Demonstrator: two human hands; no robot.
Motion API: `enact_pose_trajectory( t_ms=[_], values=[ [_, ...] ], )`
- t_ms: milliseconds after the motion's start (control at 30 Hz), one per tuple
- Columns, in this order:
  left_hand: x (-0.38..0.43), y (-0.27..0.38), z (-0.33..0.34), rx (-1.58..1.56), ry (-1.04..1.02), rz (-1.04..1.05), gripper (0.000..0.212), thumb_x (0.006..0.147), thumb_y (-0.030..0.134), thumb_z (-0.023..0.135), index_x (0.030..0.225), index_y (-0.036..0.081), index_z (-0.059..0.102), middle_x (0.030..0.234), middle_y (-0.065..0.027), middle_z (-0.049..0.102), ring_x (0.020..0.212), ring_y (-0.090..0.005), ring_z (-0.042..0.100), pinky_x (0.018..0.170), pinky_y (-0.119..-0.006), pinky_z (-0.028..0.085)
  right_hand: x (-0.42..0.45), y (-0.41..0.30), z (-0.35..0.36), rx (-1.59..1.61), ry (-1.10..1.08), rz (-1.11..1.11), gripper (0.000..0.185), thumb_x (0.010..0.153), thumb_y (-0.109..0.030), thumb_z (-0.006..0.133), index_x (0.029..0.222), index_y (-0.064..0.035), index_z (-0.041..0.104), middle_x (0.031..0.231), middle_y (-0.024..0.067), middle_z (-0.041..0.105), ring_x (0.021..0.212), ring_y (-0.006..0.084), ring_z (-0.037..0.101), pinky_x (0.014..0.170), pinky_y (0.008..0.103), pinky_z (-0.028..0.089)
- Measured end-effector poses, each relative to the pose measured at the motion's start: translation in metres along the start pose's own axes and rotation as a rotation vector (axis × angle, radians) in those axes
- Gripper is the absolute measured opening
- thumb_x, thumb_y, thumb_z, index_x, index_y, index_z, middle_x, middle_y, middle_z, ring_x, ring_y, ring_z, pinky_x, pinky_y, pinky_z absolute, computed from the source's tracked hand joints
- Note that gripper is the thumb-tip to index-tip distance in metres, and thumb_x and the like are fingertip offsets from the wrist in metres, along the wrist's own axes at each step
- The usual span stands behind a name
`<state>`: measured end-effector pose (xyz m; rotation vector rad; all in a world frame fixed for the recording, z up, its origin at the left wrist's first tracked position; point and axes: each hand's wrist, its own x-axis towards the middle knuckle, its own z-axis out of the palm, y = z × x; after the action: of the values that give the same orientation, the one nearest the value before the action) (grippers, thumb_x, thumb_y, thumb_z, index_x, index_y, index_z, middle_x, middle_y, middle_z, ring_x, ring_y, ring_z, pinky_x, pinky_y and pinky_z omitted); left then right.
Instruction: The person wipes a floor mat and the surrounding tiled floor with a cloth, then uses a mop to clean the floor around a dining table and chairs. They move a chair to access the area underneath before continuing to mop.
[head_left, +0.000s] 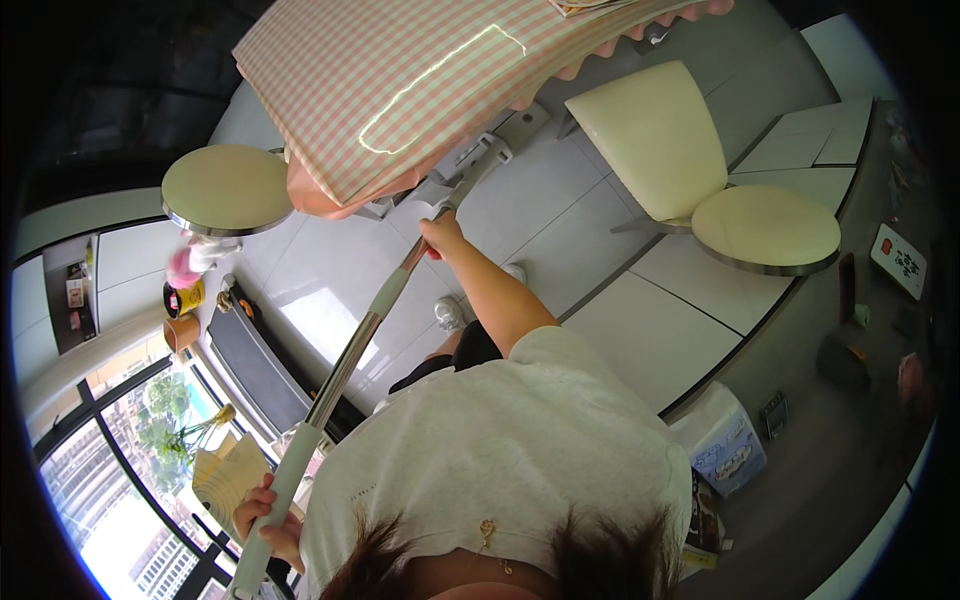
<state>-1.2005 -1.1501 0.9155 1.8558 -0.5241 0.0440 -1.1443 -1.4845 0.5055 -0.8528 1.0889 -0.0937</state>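
My left hand (268, 517) wraps the grey grip at the near end of a long-handled mop (345, 367) with a chrome and grey pole. Farther along, my right hand (444, 234) closes around the pole's lower part, its arm stretched forward. The pole slants from the lower left up toward the table's edge. At its far end a white fitting (493, 147) sits low by the table; the mop head itself is hard to make out. Above it hangs a pink checked tablecloth (322, 82) with a scalloped edge. Grey floor tiles (525, 202) lie beneath.
A cream chair (652, 142) and a round cream stool (765, 226) stand on the right. Another round stool (229, 187) is left of the table. A dark counter (810, 480) runs along the right, carrying a tissue pack (727, 442). Flowerpots (181, 332) stand near the window.
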Motion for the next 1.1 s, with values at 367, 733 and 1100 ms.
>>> enact_pose_trajectory(
  t_ms=[367, 733, 1100],
  values=[
    [0.006, 0.016, -0.069, 0.092, -0.191, 0.156, 0.043, 0.085, 0.044, 0.060, 0.077, 0.005, 0.043, 0.078, -0.0092, 0.049, 0.082, -0.0246, 0.055, 0.083, -0.040, 0.047, -0.071, 0.055, 0.010, 0.184, -0.092, 0.203, 0.042, 0.078, -0.016, 0.053, 0.106, 0.0029, 0.029, 0.066, 0.0142, 0.053, 0.041, 0.0211, 0.050, 0.034, 0.0353, 0.045],
    [0.081, 0.000, -0.062, -0.124, -0.577, 0.558, 0.031, 0.075, 0.034, 0.061, 0.056, 0.015, 0.045, 0.047, 0.0013, 0.052, 0.060, -0.0213, 0.060, 0.057, -0.031, 0.043, -0.057, 0.081, 0.024, 0.604, -0.091, 0.114, 0.016, 0.084, -0.016, 0.049, 0.089, -0.0036, 0.041, 0.067, 0.0093, 0.051, 0.046, 0.0195, 0.051, 0.039, 0.0351, 0.045],
    [0.048, -0.037, -0.096, -0.329, -0.569, 0.334, 0.035, 0.079, 0.043, 0.069, 0.067, 0.014, 0.053, 0.062, -0.0016, 0.061, 0.073, -0.0242, 0.063, 0.076, -0.037, 0.047, -0.063, 0.086, 0.033, 0.677, -0.114, -0.017, 0.012, 0.085, -0.012, 0.049, 0.077, -0.0056, 0.044, 0.060, 0.0045, 0.047, 0.045, 0.0162, 0.050, 0.040, 0.0319, 0.045]
  ],
)
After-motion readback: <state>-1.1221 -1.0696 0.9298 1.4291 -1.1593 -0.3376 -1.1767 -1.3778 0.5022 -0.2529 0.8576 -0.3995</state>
